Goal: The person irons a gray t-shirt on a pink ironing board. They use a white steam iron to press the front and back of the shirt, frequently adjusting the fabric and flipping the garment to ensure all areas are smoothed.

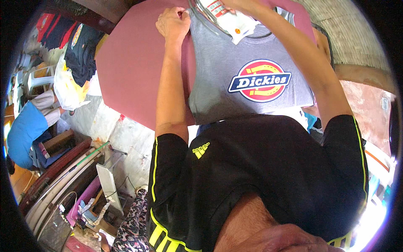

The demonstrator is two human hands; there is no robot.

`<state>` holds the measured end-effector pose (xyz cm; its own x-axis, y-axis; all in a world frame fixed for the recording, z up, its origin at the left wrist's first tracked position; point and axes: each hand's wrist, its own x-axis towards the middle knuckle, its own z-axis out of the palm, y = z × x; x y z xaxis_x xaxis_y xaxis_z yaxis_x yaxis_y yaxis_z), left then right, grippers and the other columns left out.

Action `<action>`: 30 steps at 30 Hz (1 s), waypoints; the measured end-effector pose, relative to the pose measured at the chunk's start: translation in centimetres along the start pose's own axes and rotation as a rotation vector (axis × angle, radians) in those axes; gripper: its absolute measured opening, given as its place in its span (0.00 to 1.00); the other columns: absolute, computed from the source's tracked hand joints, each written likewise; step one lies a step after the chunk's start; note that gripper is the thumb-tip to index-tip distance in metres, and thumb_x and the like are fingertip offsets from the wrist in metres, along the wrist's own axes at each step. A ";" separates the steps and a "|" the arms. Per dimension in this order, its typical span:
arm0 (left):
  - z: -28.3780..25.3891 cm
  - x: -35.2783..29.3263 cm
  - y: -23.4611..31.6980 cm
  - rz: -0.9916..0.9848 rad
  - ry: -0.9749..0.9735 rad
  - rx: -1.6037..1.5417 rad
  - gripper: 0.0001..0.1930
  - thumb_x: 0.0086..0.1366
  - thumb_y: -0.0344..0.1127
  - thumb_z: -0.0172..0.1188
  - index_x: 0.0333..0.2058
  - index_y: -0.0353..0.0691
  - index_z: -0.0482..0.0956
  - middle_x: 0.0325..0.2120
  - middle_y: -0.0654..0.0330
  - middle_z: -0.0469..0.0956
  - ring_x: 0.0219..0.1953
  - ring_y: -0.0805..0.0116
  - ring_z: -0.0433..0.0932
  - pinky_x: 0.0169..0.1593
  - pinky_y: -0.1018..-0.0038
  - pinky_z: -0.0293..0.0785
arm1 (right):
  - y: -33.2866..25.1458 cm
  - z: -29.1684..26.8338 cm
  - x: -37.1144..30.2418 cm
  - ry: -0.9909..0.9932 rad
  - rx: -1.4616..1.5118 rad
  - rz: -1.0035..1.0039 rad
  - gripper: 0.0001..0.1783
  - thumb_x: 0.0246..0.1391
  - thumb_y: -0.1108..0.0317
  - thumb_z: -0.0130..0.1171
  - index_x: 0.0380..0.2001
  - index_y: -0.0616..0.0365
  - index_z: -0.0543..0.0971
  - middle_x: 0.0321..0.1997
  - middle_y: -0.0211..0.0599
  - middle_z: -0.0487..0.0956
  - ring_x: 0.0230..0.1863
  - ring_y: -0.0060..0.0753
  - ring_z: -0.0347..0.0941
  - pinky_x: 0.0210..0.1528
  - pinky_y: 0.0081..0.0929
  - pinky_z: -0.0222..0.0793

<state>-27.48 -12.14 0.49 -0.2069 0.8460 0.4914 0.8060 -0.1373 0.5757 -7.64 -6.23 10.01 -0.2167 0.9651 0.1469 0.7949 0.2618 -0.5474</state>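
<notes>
A grey T-shirt point(214, 63) lies on a pinkish-red table point(138, 63), its neckline toward the far edge and a round red, yellow and blue print on its front. At its far left edge, my left hand point(174, 24) is closed, with thumb and fingertips pinched on the cloth. My right hand point(233, 4) reaches across to the far edge, partly cut off by the picture's rim. It grips a white and grey object point(243, 24) with a red label and an orange dot; its kind is unclear. That object rests over the shirt's neckline.
Dark garments point(82, 54) and a white plastic bag point(69, 90) are beyond the table's left side. A person in blue point(27, 130) bends at far left. Boards, a pole and a white panel point(110, 185) crowd the lower left. A dark chair frame point(329, 42) stands at right.
</notes>
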 end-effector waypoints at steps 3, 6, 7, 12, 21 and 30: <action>-0.8 -0.7 -0.2 -0.059 0.023 -0.015 0.10 0.56 0.45 0.68 0.32 0.48 0.88 0.31 0.59 0.84 0.36 0.58 0.82 0.43 0.61 0.76 | -0.7 -0.6 -3.4 -0.115 -0.046 -0.089 0.32 0.66 0.42 0.46 0.46 0.65 0.78 0.41 0.67 0.81 0.45 0.66 0.78 0.50 0.55 0.71; -0.6 -0.6 0.2 -0.059 0.062 -0.049 0.08 0.55 0.43 0.68 0.31 0.49 0.88 0.30 0.60 0.83 0.35 0.58 0.82 0.43 0.62 0.76 | 0.8 0.5 -5.7 -0.031 -0.210 -0.300 0.27 0.68 0.46 0.45 0.49 0.60 0.78 0.44 0.64 0.79 0.46 0.66 0.77 0.48 0.57 0.70; -0.5 -0.7 0.1 -0.051 0.081 -0.060 0.07 0.55 0.42 0.68 0.31 0.49 0.88 0.29 0.61 0.83 0.35 0.58 0.81 0.42 0.62 0.76 | 1.1 0.7 -5.9 0.000 -0.341 -0.421 0.26 0.68 0.47 0.45 0.50 0.59 0.77 0.44 0.63 0.79 0.46 0.66 0.76 0.48 0.57 0.69; 0.4 -0.3 1.1 -0.009 0.128 -0.138 0.05 0.53 0.39 0.67 0.27 0.48 0.87 0.28 0.61 0.82 0.34 0.56 0.80 0.42 0.60 0.75 | 2.4 1.4 -1.8 0.040 -0.283 -0.291 0.25 0.68 0.47 0.45 0.51 0.56 0.77 0.47 0.65 0.78 0.50 0.60 0.77 0.50 0.55 0.70; 0.9 -0.9 -1.8 0.105 0.180 -0.073 0.05 0.55 0.31 0.66 0.31 0.44 0.83 0.33 0.54 0.83 0.38 0.50 0.80 0.47 0.59 0.77 | 1.5 1.5 -3.9 -0.028 -0.389 -0.533 0.23 0.60 0.66 0.51 0.60 0.51 0.72 0.43 0.63 0.75 0.46 0.65 0.76 0.48 0.53 0.71; 0.3 -0.4 -0.2 -0.048 0.104 -0.096 0.07 0.55 0.42 0.70 0.32 0.49 0.88 0.30 0.63 0.84 0.34 0.62 0.83 0.41 0.65 0.76 | 0.0 0.1 0.3 -0.090 0.025 -0.126 0.36 0.62 0.38 0.48 0.43 0.68 0.79 0.45 0.64 0.81 0.49 0.64 0.78 0.51 0.52 0.71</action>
<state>-27.41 -12.25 -0.03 -0.3046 0.7955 0.5238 0.7378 -0.1508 0.6580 -7.80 -5.97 9.99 -0.3646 0.9203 0.1419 0.7440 0.3796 -0.5499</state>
